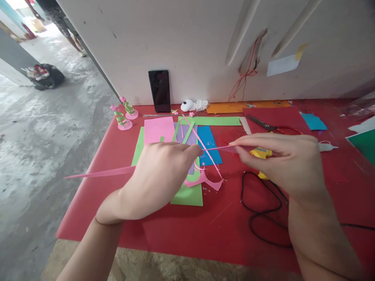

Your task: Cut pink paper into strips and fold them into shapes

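Note:
A long pink paper or foam strip [102, 172] runs through my left hand [159, 179], and its tapered tail sticks out to the left over the table edge. My right hand [288, 162] pinches the other end between thumb and fingers, so a short stretch of strip spans the two hands. Both hands are closed and held above the table. Below them lie green sheets [187, 198], a pink sheet [159, 128], a blue sheet [212, 156] and a curved pink offcut [202, 178]. Partly hidden by my right hand is a yellow tool [260, 153], perhaps a glue gun.
On the red table [205, 234], a black cord [260, 214] loops at right. Scissors [263, 123] lie behind my right hand. A phone [159, 91] leans on the white panel. Two small pink-and-green flower models [119, 119] stand at the back left. Someone's legs [66, 29] show far behind.

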`<state>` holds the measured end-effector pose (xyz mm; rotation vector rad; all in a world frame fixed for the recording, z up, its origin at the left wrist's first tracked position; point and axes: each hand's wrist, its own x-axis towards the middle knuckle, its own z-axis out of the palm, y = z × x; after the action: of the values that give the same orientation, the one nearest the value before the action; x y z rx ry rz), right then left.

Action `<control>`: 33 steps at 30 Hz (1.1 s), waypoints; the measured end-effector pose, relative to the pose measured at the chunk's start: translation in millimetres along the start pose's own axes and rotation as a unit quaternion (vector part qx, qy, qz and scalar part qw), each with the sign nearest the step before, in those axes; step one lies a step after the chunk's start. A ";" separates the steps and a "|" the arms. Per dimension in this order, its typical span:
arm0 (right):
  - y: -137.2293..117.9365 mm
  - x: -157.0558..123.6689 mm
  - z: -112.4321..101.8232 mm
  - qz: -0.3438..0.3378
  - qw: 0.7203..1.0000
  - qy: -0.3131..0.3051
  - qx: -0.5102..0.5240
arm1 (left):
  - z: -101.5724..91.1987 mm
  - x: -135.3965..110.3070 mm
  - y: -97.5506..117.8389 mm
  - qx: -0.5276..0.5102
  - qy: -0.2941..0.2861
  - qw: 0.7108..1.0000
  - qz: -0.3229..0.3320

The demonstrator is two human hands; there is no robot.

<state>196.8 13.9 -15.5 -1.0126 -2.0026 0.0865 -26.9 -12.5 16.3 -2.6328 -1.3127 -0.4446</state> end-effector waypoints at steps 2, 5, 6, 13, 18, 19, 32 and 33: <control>3.8 0.8 -4.3 0.030 1.000 0.005 -0.004 | -1.9 -0.3 -1.5 0.004 0.013 1.000 -0.012; 4.1 1.3 -6.8 0.058 0.998 0.011 0.007 | -3.3 -0.5 -2.1 0.006 0.012 1.000 -0.010; 4.0 1.2 -7.3 0.072 0.997 0.008 0.012 | -3.5 -1.1 -2.4 0.008 0.009 1.000 -0.009; 39.1 0.4 -30.2 0.230 0.968 0.075 -0.065 | -17.0 -13.1 -17.3 0.054 0.108 0.986 -0.112; 48.1 4.1 -20.8 0.289 0.949 0.045 0.119 | -16.8 2.2 -21.5 -0.035 0.109 0.984 -0.139; 42.9 4.7 -12.3 0.305 0.930 0.004 0.203 | -11.8 9.1 -21.1 -0.075 0.068 0.985 -0.140; 19.9 3.9 32.3 0.318 0.829 -0.065 0.456 | 36.6 48.0 -19.5 -0.189 -0.175 0.964 -0.074; 19.3 3.8 31.5 0.321 0.829 -0.062 0.454 | 36.7 48.0 -19.8 -0.191 -0.177 0.963 -0.068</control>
<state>184.9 38.7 -40.4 -0.9657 -1.3324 1.3612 -8.4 45.6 -1.9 -3.0592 -1.6688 -0.2741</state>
